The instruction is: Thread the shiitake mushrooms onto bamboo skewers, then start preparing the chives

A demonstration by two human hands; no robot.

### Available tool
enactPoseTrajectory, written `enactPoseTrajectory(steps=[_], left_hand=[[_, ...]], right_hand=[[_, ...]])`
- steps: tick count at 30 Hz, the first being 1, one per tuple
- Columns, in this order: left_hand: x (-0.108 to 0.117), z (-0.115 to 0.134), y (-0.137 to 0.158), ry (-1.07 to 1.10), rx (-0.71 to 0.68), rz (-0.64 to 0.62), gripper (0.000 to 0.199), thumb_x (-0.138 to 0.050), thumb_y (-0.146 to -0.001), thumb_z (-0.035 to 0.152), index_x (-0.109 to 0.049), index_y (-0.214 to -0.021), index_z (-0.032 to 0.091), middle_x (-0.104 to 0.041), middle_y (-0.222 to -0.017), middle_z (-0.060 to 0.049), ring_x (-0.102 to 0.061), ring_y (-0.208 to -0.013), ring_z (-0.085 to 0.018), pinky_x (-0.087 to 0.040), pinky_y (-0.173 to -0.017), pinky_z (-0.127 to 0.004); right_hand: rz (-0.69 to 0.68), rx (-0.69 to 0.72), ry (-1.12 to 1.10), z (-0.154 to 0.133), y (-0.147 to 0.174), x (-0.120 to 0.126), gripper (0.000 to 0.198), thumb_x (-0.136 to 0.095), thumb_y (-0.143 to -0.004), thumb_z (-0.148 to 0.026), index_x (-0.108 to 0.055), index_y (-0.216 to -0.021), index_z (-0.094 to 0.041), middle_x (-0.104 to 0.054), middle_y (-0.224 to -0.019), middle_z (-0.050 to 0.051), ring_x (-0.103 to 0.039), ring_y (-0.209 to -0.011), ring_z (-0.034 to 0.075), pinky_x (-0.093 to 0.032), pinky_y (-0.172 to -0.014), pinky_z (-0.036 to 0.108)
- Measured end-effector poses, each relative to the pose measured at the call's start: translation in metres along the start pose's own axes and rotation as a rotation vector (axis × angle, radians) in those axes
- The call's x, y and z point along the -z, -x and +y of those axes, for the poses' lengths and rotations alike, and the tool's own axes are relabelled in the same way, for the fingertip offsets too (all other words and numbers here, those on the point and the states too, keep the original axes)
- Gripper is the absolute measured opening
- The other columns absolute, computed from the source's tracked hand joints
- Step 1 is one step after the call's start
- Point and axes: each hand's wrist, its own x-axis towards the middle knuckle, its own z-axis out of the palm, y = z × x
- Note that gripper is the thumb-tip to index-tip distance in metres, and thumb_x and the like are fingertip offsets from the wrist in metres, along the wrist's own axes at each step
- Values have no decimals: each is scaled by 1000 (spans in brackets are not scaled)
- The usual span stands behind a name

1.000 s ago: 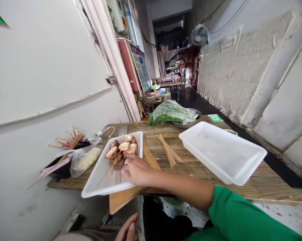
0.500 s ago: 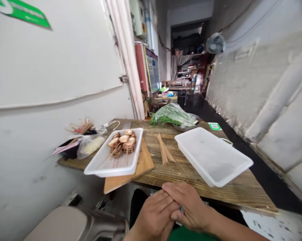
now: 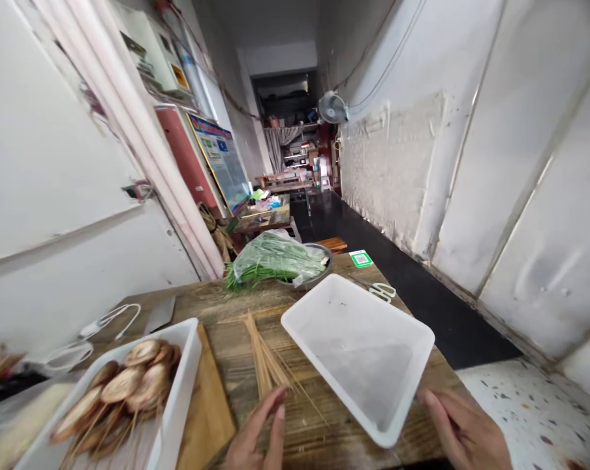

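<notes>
My left hand (image 3: 258,431) is over the front of the table, thumb and fingers apart. Its fingertips are just before the near ends of a fan of thin wooden skewers (image 3: 263,362), and nothing is in its grip. To the right, my right hand (image 3: 464,427) has its fingers extended beside the near right side of a white plastic tray (image 3: 358,346); I cannot tell whether they touch it. A few dark specks lie in that tray. On the left, another white tray (image 3: 190,365) holds skewered mushroom caps (image 3: 128,385) with sticks pointing toward me.
A wooden board (image 3: 211,398) lies under the left tray. Bagged green stalks (image 3: 275,258) rest in a metal bowl (image 3: 324,261) at the back. Scissors (image 3: 383,290) and a QR card (image 3: 361,259) lie beyond the right tray. A white cable (image 3: 111,320) is at left.
My hands were clasped together at the table's front edge. They have parted, left toward the skewers and right toward the right tray. The view has turned right and come closer.
</notes>
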Motion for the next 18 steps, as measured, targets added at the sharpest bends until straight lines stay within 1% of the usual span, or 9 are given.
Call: enactPoseTrajectory(steps=[3, 5, 7, 9, 10, 12, 15, 17, 18], left_hand=[[-16, 9, -27, -63, 3, 58, 29, -55, -75, 44, -69, -92, 25, -72, -84, -3, -65, -90, -23, -49, -88, -34], [-25, 17, -45, -122, -20, -16, 27, -52, -78, 43, -70, -89, 25, -71, -78, -3, -62, -96, -24, -46, -92, -37], [-37, 24, -62, -218, -89, -153, 29, -54, -77, 42, -68, -96, 26, -70, -97, -5, -55, -109, -25, -39, -99, -44], [-50, 27, -76, -335, -138, -256, 41, -57, -75, 42, -61, -111, 23, -53, -128, -9, -46, -119, -28, -31, -102, -50], [-55, 28, -82, -388, -127, -260, 48, -56, -75, 42, -56, -118, 20, -43, -136, -13, -42, -122, -30, -31, -102, -51], [-56, 27, -89, -443, -71, -297, 51, -50, -79, 40, -52, -122, 12, -41, -137, -17, -42, -123, -29, -36, -99, -47], [-24, 30, -92, -471, 37, -384, 40, -44, -83, 37, -57, -113, 14, -61, -117, -11, -55, -109, -26, -43, -95, -40], [21, 36, -94, -525, 110, -321, 32, -46, -81, 37, -63, -101, 19, -68, -101, -6, -61, -97, -24, -46, -91, -36], [49, 40, -97, -599, 143, -210, 30, -47, -80, 38, -64, -96, 20, -69, -96, -5, -62, -95, -24, -45, -91, -37]], right_hand=[[-29, -35, 35, 11, -17, -6, 9, -50, -85, -22, -59, -83, -20, -66, -74, 6, -64, -65, 18, -52, -58, 25], [-87, -86, 24, 11, -28, -13, 16, -45, -88, -23, -55, -75, -21, -60, -66, 4, -60, -59, 16, -49, -55, 25], [-180, -179, 10, 9, -39, -19, 24, -41, -89, -26, -50, -67, -21, -55, -61, 2, -56, -54, 15, -46, -53, 25], [-267, -331, 44, 8, -49, -24, 30, -41, -87, -34, -44, -60, -21, -52, -57, 1, -52, -51, 15, -43, -52, 27], [-296, -415, 77, 9, -52, -24, 34, -42, -86, -38, -41, -57, -22, -51, -54, 0, -51, -49, 15, -42, -51, 27], [-330, -566, 140, 12, -55, -20, 40, -40, -84, -45, -35, -52, -22, -47, -47, -1, -49, -44, 16, -39, -48, 28], [-399, -669, 175, 13, -54, 1, 46, -36, -84, -51, -28, -48, -23, -40, -40, -3, -46, -39, 16, -37, -43, 27], [-438, -679, 198, 7, -60, 20, 47, -36, -82, -55, -25, -48, -24, -37, -39, -3, -44, -38, 16, -36, -43, 29], [-443, -685, 187, 2, -66, 27, 47, -36, -80, -57, -25, -48, -24, -36, -40, -2, -43, -38, 17, -37, -44, 31]])
